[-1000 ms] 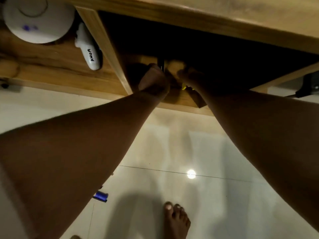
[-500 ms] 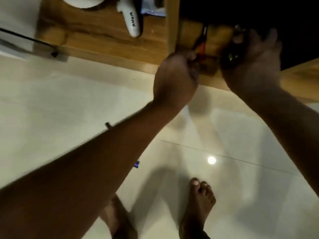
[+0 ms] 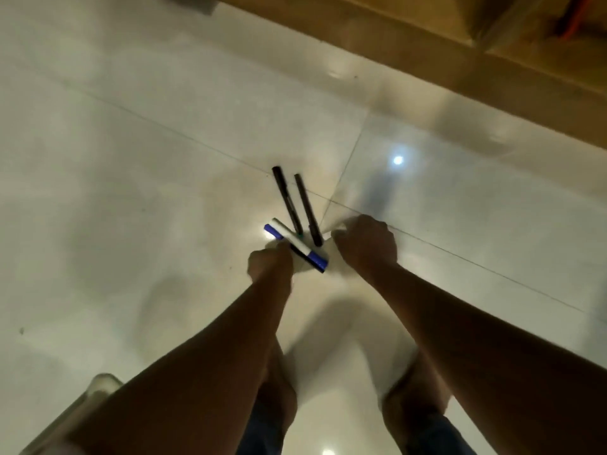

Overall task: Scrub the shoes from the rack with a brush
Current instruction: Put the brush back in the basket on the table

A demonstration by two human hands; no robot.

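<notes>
Head view, blurred by motion: both arms are stretched down toward a glossy tiled floor [image 3: 131, 159]. The left hand [image 3: 270, 265] is curled beside a blue-and-white marker [image 3: 295, 246]; whether its grip closes on the marker cannot be told. The right hand [image 3: 366, 246] is clenched with knuckles up, and what it holds, if anything, is hidden. Two black pens [image 3: 297, 205] lie just beyond the hands, near a tile joint. A wooden rack [image 3: 492, 57] is seen along the floor's far right edge; no shoe or brush can be made out.
</notes>
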